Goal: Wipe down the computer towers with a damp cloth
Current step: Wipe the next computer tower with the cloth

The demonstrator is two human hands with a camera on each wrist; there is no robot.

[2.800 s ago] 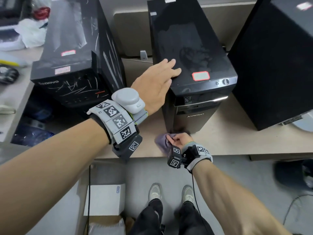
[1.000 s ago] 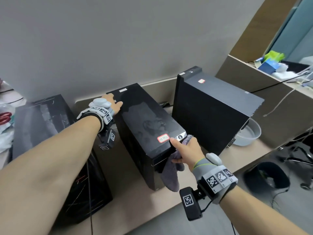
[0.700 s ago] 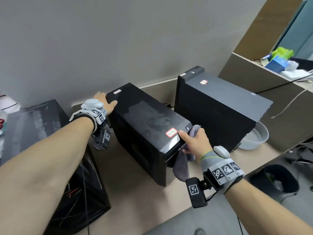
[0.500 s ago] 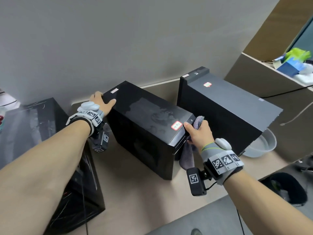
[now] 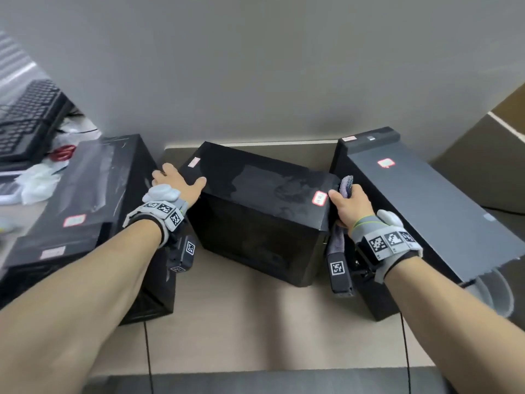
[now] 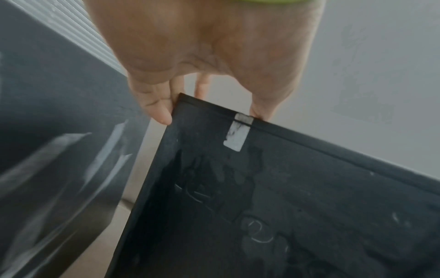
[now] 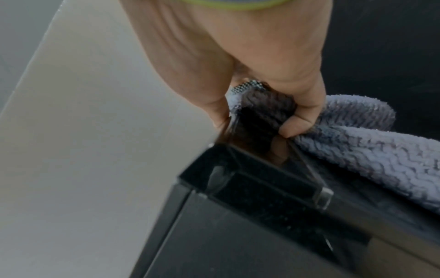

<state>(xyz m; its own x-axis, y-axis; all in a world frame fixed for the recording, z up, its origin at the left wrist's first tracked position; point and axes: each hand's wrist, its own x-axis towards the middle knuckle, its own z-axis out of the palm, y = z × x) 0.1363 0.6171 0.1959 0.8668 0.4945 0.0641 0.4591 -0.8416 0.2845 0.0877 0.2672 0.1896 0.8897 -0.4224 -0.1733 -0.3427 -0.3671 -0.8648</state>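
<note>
Three black computer towers stand on the beige desk. The middle tower is turned sideways, its dusty top smeared. My left hand grips its rear left corner; in the left wrist view the thumb lies on the side and the fingers hook behind the rear edge of the tower. My right hand grips the tower's front top edge with the grey cloth caught under the fingers. In the right wrist view the cloth drapes over the glossy front bezel.
The scratched left tower and the matte right tower flank the middle one closely. A keyboard and white plastic bags lie far left. A grey basin sits by the right tower's front. The wall is close behind.
My right hand rose with the cloth from the tower's foot to its front top edge. My left hand slid to the rear corner. The middle tower has swung, its front now pointing right.
</note>
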